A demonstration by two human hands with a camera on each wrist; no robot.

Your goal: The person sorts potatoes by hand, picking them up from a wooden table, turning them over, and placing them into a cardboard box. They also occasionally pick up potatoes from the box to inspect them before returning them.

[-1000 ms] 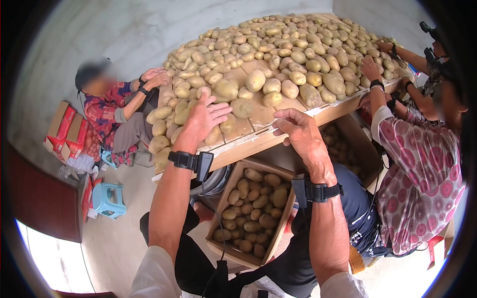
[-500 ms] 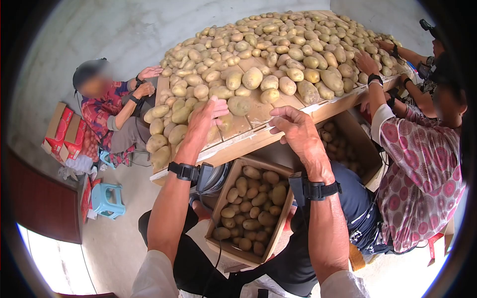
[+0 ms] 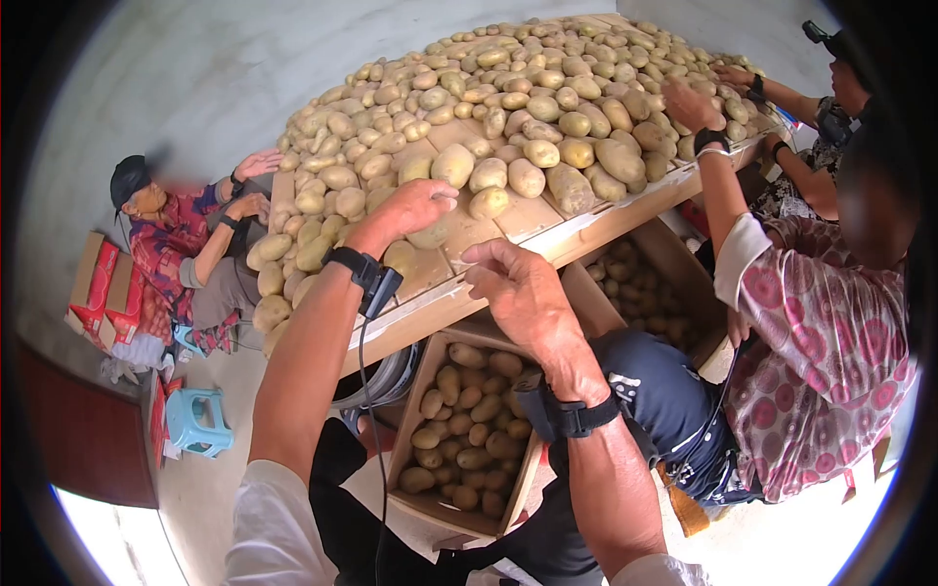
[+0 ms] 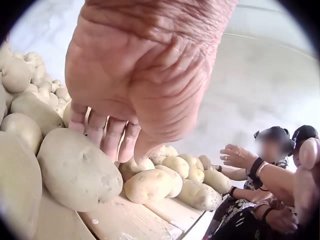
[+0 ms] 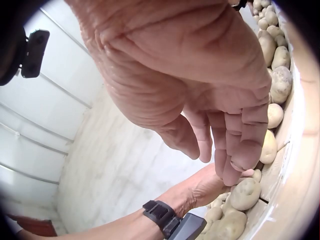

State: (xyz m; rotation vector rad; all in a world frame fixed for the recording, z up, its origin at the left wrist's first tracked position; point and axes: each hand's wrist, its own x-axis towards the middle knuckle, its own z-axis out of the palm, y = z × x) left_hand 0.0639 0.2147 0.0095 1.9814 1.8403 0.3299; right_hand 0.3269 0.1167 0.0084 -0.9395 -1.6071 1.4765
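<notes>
Over the front part of the potato pile, my left hand (image 3: 405, 207) reaches out with fingers extended and nothing in its grasp. In the left wrist view, its palm (image 4: 135, 75) faces the camera, and a large potato (image 4: 77, 170) lies just beside the fingertips. My right hand (image 3: 523, 293) hovers at the table's front edge, fingers loosely bent, holding nothing. The right wrist view shows its relaxed fingers (image 5: 232, 135) in front of the potatoes (image 5: 245, 194). Many potatoes (image 3: 570, 188) cover the wooden table (image 3: 420, 317).
Below the table stand a cardboard box (image 3: 405, 488) of potatoes and another potato box (image 3: 586, 298) to its right. People work along the right side; another person (image 3: 186, 230) sits at left. A blue stool (image 3: 195, 422) and red cartons (image 3: 93, 283) are on the left floor.
The head view has turned rightward. My left hand has moved right over the potatoes, and my right hand has shifted slightly left and closer to me. Neither has picked anything up.
</notes>
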